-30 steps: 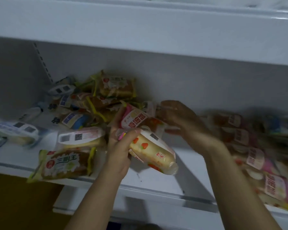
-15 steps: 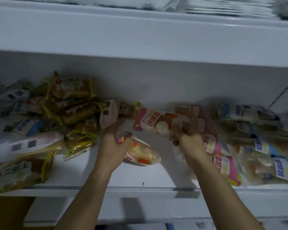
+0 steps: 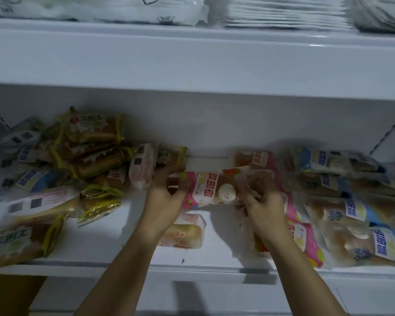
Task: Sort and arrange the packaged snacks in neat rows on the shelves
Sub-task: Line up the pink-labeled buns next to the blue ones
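- My left hand (image 3: pixel 163 199) and right hand (image 3: pixel 263 201) both grip one pink-labelled bread pack (image 3: pixel 211 189) at centre frame — left fingers curled round its left end, right fingers pinching its right end.
- I hold the pack lengthwise, left to right, above the white shelf (image 3: pixel 214 254), near the back of it.
- Below my left wrist a strawberry-print bread pack (image 3: pixel 185 232) lies flat on the shelf.
- At the left of the frame sits a loose heap of yellow-edged sandwich packs (image 3: pixel 94 142), tilted every way, with a white-labelled bread pack (image 3: pixel 41 202) in front.
- At the right, blue-labelled bread packs (image 3: pixel 351 215) lie in rows — more pink-labelled packs (image 3: pixel 306 238) lie just beside them, under my right forearm.
- In the upper frame, the shelf above carries stacked white packages (image 3: pixel 283 12).
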Tool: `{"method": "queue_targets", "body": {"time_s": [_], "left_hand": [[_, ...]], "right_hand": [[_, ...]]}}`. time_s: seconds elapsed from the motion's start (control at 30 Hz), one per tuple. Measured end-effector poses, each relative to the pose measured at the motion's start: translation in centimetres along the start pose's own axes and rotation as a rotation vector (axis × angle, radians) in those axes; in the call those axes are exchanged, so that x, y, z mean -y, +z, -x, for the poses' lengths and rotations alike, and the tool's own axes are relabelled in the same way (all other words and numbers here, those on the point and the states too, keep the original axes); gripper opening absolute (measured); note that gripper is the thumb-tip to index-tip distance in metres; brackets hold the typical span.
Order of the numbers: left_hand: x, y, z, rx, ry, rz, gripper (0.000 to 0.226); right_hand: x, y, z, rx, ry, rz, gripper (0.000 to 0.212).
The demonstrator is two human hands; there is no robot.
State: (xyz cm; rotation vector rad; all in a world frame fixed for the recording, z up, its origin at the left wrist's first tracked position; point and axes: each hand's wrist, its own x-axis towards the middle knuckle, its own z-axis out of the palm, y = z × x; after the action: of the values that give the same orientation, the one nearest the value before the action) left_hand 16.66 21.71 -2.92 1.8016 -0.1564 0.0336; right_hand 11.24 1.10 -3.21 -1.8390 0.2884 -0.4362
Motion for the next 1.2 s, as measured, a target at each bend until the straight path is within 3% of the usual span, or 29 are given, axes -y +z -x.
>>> {"method": "queue_targets", "body": {"time_s": [0.23,0.37,0.47,0.63,0.8,0.87,0.97,1.07,1.2], "left_hand": [[-0.1,1.1,-4.6,0.015,-0.072,-0.083,0.028],[0.5,2.9,-8.4,0.314,-0.374,0.207,0.053],[1.6,4.0,-10.4,0.243,-0.377,0.173,0.086],[3.0,3.7,-11.6,0.116,-0.358,0.053,0.07],[4.3,0.6,-12.0,-0.064,-0.223,-0.233,0.058],[4.1,-0.3,-11.5,-0.084,-0.199,-0.061,0.046],[1.9,-0.1,-9.7,0.155,-0.208,0.315,0.042],[1.1,-0.2,-9.0,0.347,-0.061,0.154,0.044],[0.3,0.7,-8.6,0.433,-0.187,0.435,0.068]], "right_hand": [[0.5,-0.3,-1.3,0.09,-0.023,0.127,0.023],[0.3,-0.3,-3.3,-0.101,-0.011,0.222,0.035],[0.4,-0.2,-4.0,-0.174,-0.032,0.235,0.04],[0.9,-0.4,-4.6,-0.136,-0.024,0.148,0.043],[1.6,0.4,-5.2,-0.093,0.127,-0.085,0.023],[1.4,1.1,-5.7,-0.083,0.192,-0.17,0.025],[1.4,2.0,-6.3,-0.048,0.2,-0.191,0.023],[2.7,2.3,-6.1,-0.01,0.106,-0.218,0.037],[3.3,3.3,-5.9,0.067,0.042,-0.234,0.058]]}}
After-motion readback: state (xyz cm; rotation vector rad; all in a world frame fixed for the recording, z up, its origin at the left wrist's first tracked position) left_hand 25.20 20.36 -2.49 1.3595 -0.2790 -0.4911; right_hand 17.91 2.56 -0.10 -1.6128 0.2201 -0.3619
